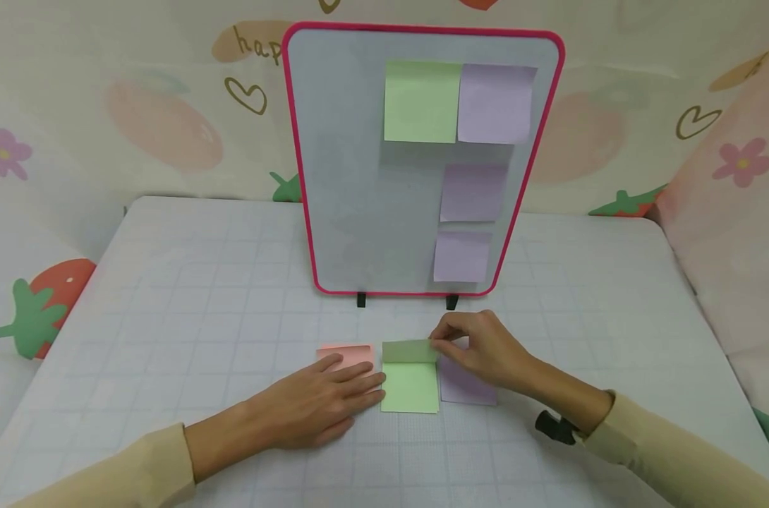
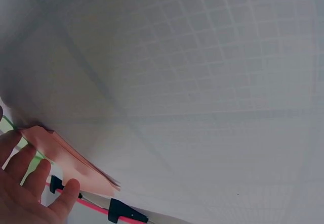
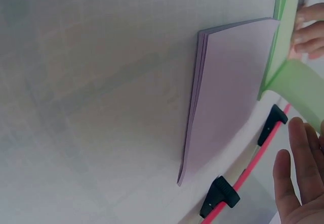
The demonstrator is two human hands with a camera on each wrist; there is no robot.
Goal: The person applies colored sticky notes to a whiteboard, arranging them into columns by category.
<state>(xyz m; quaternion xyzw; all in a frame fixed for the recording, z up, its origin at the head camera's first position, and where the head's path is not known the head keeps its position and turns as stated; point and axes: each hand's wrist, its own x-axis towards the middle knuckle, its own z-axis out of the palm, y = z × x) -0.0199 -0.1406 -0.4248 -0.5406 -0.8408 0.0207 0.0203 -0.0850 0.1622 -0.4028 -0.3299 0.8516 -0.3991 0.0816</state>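
A green sticky note pad (image 1: pixel 410 391) lies on the table between a pink pad and a purple pad (image 1: pixel 470 384). My right hand (image 1: pixel 494 351) pinches the far right corner of the green top sheet (image 1: pixel 407 351), which curls up from the pad. In the right wrist view this green sheet (image 3: pixel 298 87) bends upward off the block. My left hand (image 1: pixel 324 403) lies over the pink pad (image 2: pixel 61 155) with its fingers stretched out, covering much of it. Its fingertips reach the left edge of the green pad.
Behind the pads stands a whiteboard (image 1: pixel 372 204) with a pink-red frame on black feet (image 1: pixel 451 302). A green note (image 1: pixel 421 102) and a purple note (image 1: pixel 495 104) are stuck near its top, with two more purple notes below on the right. A pale grid-patterned cloth (image 1: pixel 200 317) covers the table.
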